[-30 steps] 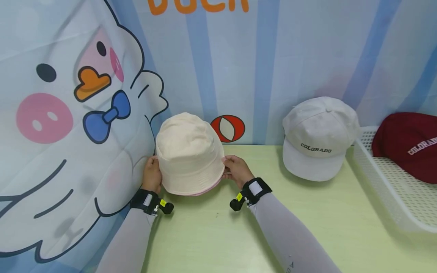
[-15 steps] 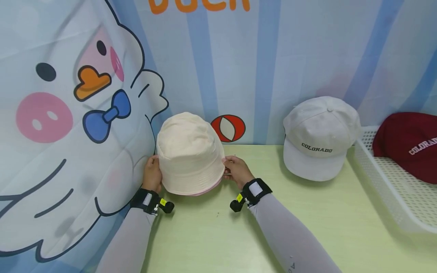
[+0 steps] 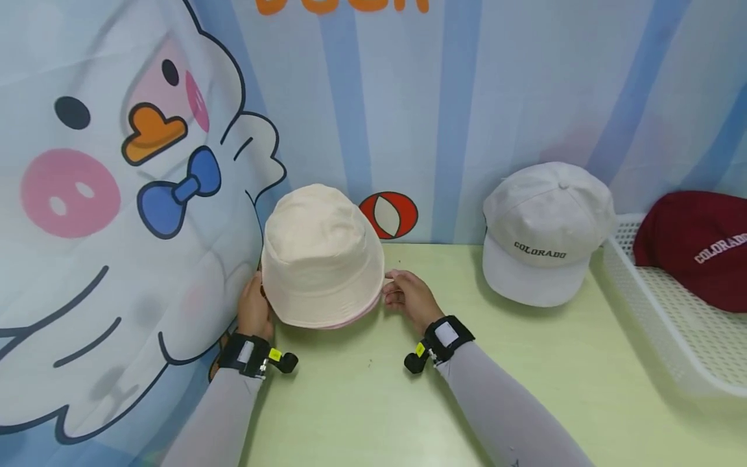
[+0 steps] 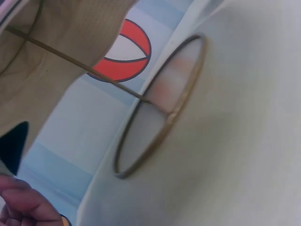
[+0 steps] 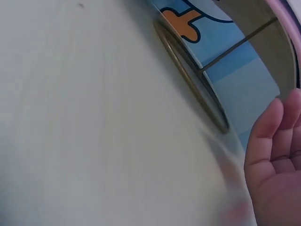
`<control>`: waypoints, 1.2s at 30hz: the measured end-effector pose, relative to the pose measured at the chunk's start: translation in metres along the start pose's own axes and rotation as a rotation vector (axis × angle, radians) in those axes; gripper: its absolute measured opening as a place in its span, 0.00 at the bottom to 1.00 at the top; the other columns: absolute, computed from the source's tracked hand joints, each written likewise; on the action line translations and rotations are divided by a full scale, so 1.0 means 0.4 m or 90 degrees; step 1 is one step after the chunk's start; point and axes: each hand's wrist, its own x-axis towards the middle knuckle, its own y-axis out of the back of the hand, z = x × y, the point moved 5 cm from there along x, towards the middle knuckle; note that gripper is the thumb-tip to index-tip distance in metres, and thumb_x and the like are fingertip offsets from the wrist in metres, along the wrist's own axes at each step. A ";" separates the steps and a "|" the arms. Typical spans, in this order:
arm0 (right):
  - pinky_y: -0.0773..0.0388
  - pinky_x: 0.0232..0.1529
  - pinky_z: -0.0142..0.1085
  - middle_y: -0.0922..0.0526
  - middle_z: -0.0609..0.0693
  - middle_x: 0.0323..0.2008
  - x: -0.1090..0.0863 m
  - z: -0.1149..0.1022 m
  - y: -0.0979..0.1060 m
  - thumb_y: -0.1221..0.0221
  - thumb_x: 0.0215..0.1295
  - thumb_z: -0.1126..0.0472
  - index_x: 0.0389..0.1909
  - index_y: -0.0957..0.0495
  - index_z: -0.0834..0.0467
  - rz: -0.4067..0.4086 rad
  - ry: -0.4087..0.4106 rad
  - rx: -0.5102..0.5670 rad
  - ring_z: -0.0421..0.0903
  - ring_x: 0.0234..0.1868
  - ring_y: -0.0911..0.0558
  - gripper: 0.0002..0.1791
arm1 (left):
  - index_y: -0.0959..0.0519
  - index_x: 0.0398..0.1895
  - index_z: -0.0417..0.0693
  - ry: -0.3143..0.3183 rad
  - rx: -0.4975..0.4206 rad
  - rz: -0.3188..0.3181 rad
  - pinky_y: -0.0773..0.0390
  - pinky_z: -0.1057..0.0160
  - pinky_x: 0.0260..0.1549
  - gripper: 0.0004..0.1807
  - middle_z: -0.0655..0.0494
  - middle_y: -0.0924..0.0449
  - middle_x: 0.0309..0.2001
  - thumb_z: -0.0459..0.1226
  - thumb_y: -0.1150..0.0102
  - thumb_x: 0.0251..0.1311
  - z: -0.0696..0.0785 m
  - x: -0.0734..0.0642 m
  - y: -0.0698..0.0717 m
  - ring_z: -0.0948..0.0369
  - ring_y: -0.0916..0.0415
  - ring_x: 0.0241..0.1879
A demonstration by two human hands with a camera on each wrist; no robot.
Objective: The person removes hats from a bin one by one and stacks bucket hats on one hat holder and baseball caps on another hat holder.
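A cream bucket hat [image 3: 321, 256] with a pink underside sits on a thin metal stand, whose ring base [image 4: 162, 136] and rod show in the left wrist view. My left hand [image 3: 255, 308] pinches the left side of the brim; its thumb and curled fingers meet just below a dark corner at the brim in the left wrist view. On the other side, my right hand [image 3: 411, 298] is held beside the brim with gently bent fingers and nothing between them. Its palm and fingertips show in the right wrist view, close under the pink brim edge.
A white cap [image 3: 545, 237] lettered COLORADO stands at the back right. Beyond it, a maroon cap [image 3: 694, 250] lies in a white plastic basket [image 3: 653, 318]. A printed duck curtain [image 3: 403, 117] hangs along the back and left of the pale green table [image 3: 362, 415].
My right hand has let go of the brim and drawn slightly right and down. The left hand and the hat's left brim have shifted a little left.
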 end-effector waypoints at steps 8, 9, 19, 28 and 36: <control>0.20 0.38 0.33 0.19 0.44 0.32 -0.031 0.033 0.034 0.57 0.82 0.53 0.63 0.31 0.66 -0.019 -0.031 0.076 0.39 0.30 0.22 0.23 | 0.23 0.55 0.53 0.020 -0.090 -0.028 0.24 0.74 0.51 0.16 0.65 0.21 0.52 0.47 0.57 0.79 -0.044 -0.014 0.003 0.70 0.24 0.53; 0.20 0.38 0.33 0.20 0.44 0.32 -0.035 0.033 0.035 0.58 0.82 0.54 0.63 0.31 0.67 -0.022 -0.028 0.086 0.39 0.30 0.22 0.22 | 0.22 0.56 0.53 0.022 -0.088 -0.029 0.24 0.73 0.52 0.16 0.65 0.21 0.53 0.47 0.58 0.79 -0.048 -0.019 0.003 0.70 0.24 0.54; 0.20 0.36 0.30 0.21 0.46 0.33 -0.065 0.037 0.050 0.60 0.83 0.58 0.62 0.33 0.68 -0.033 -0.011 0.140 0.39 0.30 0.22 0.20 | 0.23 0.38 0.52 -0.021 -0.061 -0.002 0.30 0.69 0.33 0.12 0.65 0.22 0.32 0.37 0.57 0.77 -0.098 -0.042 0.011 0.67 0.29 0.30; 0.21 0.38 0.29 0.20 0.46 0.33 -0.092 0.043 0.048 0.58 0.82 0.58 0.63 0.35 0.71 -0.043 -0.007 0.134 0.39 0.32 0.22 0.21 | 0.25 0.38 0.49 -0.030 -0.035 0.002 0.32 0.67 0.28 0.11 0.62 0.30 0.27 0.36 0.57 0.77 -0.140 -0.067 0.023 0.64 0.33 0.26; 0.20 0.38 0.30 0.20 0.47 0.34 -0.111 0.042 0.051 0.57 0.82 0.58 0.63 0.35 0.72 -0.047 -0.004 0.121 0.40 0.33 0.22 0.22 | 0.26 0.40 0.46 -0.026 -0.064 0.005 0.31 0.69 0.27 0.09 0.60 0.30 0.27 0.32 0.59 0.76 -0.146 -0.105 0.024 0.63 0.33 0.27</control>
